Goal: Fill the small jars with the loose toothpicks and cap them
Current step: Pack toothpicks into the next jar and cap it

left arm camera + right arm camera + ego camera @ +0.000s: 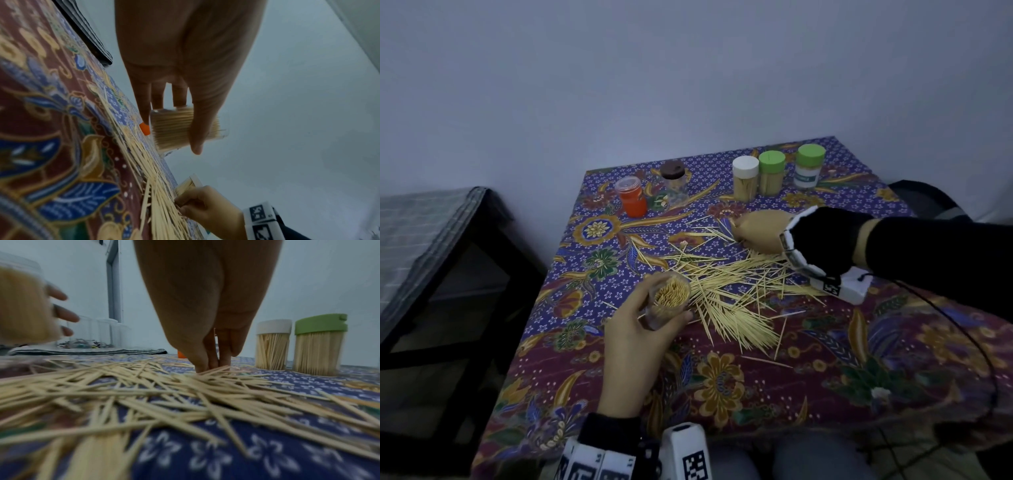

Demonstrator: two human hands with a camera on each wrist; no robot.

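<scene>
Right hand (758,231) fingers hidden under palm, held jar (22,305) blurred, cut off

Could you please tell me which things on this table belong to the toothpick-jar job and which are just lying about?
Job:
- loose toothpicks
- open jar in left hand
- right hand gathering toothpicks
- capped jars

Lying about:
- orange container
- brown-lidded jar

The left hand (635,337) grips an uncapped clear jar (667,301) packed with toothpicks at the near left of the patterned tablecloth (825,377); loose toothpicks (732,291) lie scattered just right of it. The right hand (758,231) reaches into the pile's far edge; along the far side stand an orange jar (631,197), a brown-lidded jar (674,181), a white-capped jar (745,178) and two green-capped jars (772,173).
</scene>
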